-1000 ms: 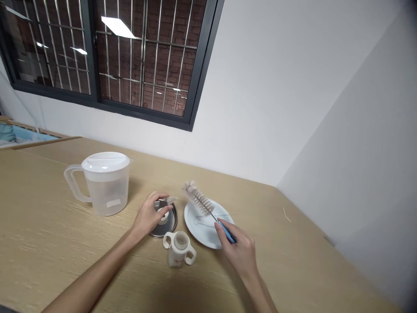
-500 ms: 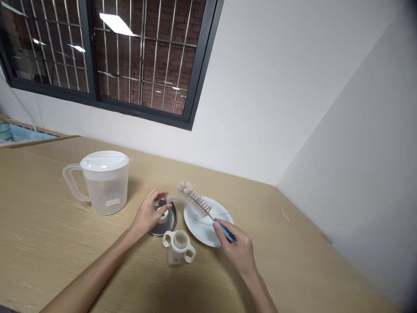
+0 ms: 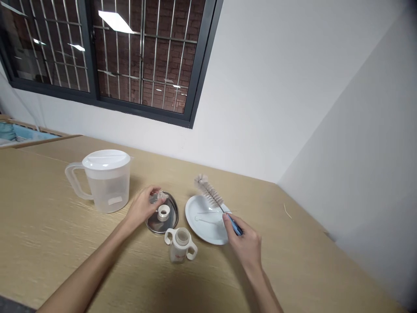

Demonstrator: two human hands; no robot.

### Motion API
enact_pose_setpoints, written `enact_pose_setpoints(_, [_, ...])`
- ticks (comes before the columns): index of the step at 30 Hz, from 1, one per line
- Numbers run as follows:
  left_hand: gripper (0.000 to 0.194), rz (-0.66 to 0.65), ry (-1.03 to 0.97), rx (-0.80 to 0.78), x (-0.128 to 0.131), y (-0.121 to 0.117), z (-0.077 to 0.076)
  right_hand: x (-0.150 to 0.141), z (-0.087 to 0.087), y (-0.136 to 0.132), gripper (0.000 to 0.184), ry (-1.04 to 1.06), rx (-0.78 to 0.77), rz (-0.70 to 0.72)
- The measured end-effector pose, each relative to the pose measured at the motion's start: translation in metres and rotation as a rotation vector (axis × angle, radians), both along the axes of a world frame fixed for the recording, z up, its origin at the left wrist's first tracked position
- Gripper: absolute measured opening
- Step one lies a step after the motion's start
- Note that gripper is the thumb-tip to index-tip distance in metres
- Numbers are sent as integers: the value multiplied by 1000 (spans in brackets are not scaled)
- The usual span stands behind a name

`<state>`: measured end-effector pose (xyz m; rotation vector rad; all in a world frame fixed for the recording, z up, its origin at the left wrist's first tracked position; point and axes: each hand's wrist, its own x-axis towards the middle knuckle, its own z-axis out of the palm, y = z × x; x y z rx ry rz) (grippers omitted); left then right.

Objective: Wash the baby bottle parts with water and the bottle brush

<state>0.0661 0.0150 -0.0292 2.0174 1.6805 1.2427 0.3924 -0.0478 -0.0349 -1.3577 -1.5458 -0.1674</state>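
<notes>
My left hand point(image 3: 143, 208) pinches a clear bottle teat point(image 3: 162, 196) above a round metal plate point(image 3: 155, 226). A white collar ring point(image 3: 163, 211) lies on that plate, just below my fingers. In my right hand point(image 3: 246, 244) is a bottle brush point(image 3: 210, 193), gripped by its blue handle with the white bristles pointing up and away to the left. Beneath the brush is a pale plate point(image 3: 206, 234) bearing a thin, long implement point(image 3: 210, 221) that is hard to make out. Between my arms stands an uncapped baby bottle point(image 3: 179, 253) with two white side handles.
A lidded translucent pitcher point(image 3: 110, 189) stands on the wooden table point(image 3: 143, 278) to the left, its handle facing left. A small pale strip point(image 3: 287, 211) lies at the far right. Behind the table are a wall and a barred window point(image 3: 143, 56).
My right hand has moved the brush to the right and slightly away from my left hand. My left hand has shifted a little left and up with the teat, uncovering the collar ring.
</notes>
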Motion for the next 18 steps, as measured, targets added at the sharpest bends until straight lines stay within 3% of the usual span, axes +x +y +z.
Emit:
enact_pose_setpoints(8, [29, 51, 332, -149, -9, -3, 2, 2, 1, 0, 37, 0, 7, -27])
enact_pose_setpoints(18, [28, 149, 525, -130, -8, -4, -9, 8, 3, 0, 40, 77, 25, -143])
